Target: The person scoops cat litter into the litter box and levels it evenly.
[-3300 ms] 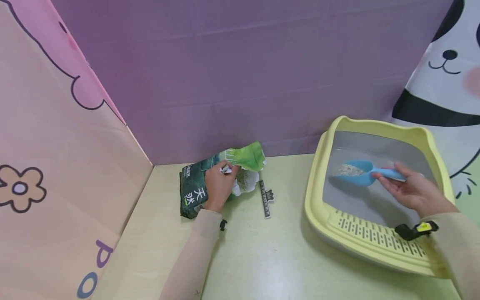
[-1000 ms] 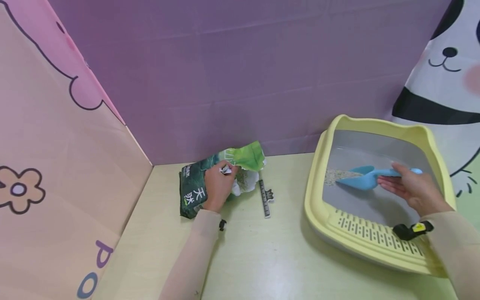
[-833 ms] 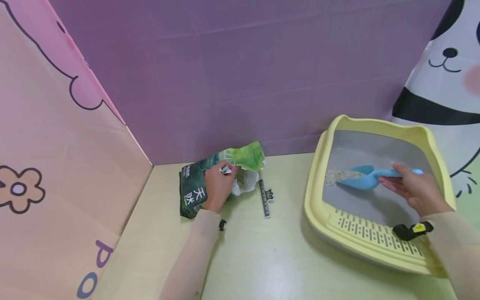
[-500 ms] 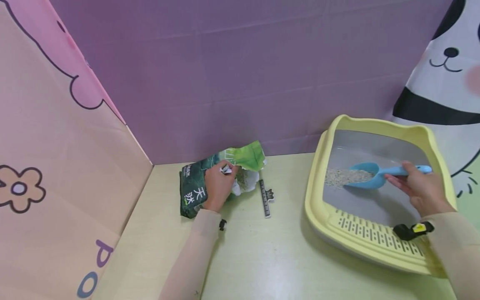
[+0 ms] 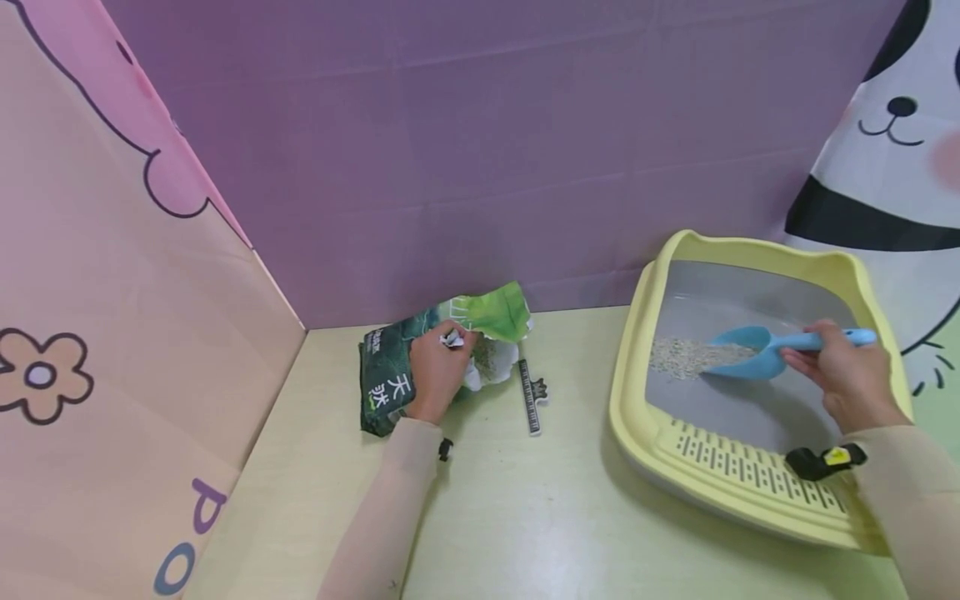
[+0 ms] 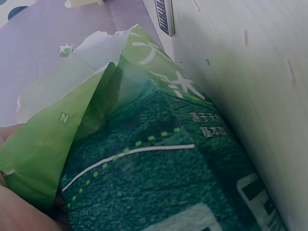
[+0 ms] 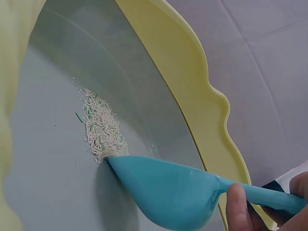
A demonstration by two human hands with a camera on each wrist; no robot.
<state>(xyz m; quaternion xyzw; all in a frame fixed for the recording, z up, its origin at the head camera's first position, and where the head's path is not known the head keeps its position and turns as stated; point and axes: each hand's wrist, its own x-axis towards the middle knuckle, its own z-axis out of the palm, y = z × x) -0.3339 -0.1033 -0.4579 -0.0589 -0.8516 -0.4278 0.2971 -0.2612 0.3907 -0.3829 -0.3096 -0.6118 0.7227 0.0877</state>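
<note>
In the head view my right hand grips the handle of a blue scoop inside a yellow-rimmed litter box. Pale cat litter lies in a patch on the grey floor of the box, running up to the scoop's mouth. The right wrist view shows the scoop tipped, its lip right at the pile of pellets. My left hand pinches the torn edge of a green litter bag, whose open mouth faces right. Its fingers are mostly out of the left wrist view, beside the bag.
A dark bag clip lies on the table between the bag and the litter box. Behind stands a purple backdrop. A pink printed panel borders the left side and a panda print the right.
The scoop has tipped and drawn back to the right, and its litter has spilled onto the box floor. The left hand keeps its hold on the bag.
</note>
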